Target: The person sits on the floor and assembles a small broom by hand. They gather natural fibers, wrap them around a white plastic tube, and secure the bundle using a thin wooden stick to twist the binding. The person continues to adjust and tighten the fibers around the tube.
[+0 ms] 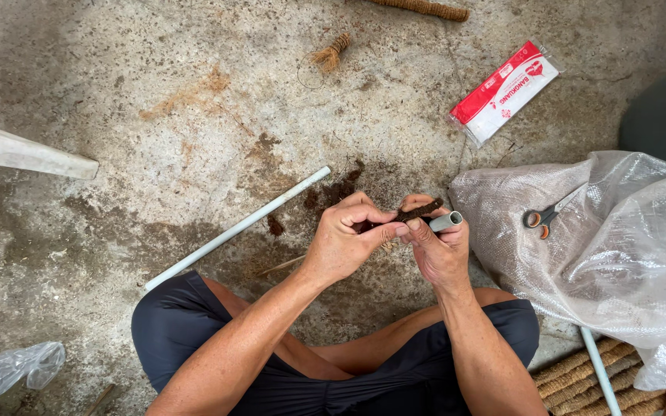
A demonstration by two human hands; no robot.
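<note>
Head view: a short grey pipe (446,222) with brown fibre rope (418,209) laid along it sits above the person's lap. The right hand (441,250) is closed around the pipe; the left hand (346,245) pinches the rope against it. Winding looks barely begun, so the coming turn likely needs firm tension. Scissors (543,218) lie on a woven sack (580,246) nearby; a long white pipe (237,229) rests on the concrete floor (117,92).

I see a grey pipe end (447,221) wrapped in dark brown fibre (418,210), over a mottled grey floor (117,92) stained brown. A red-and-white packet (505,92) lies beyond, orange-handled scissors (543,217) sit on a translucent whitish woven sack (618,246), and tan coir ropes (580,377) lie below. The shorts (186,323) are dark navy, and a long pipe (237,229) is pale grey-white.
</note>
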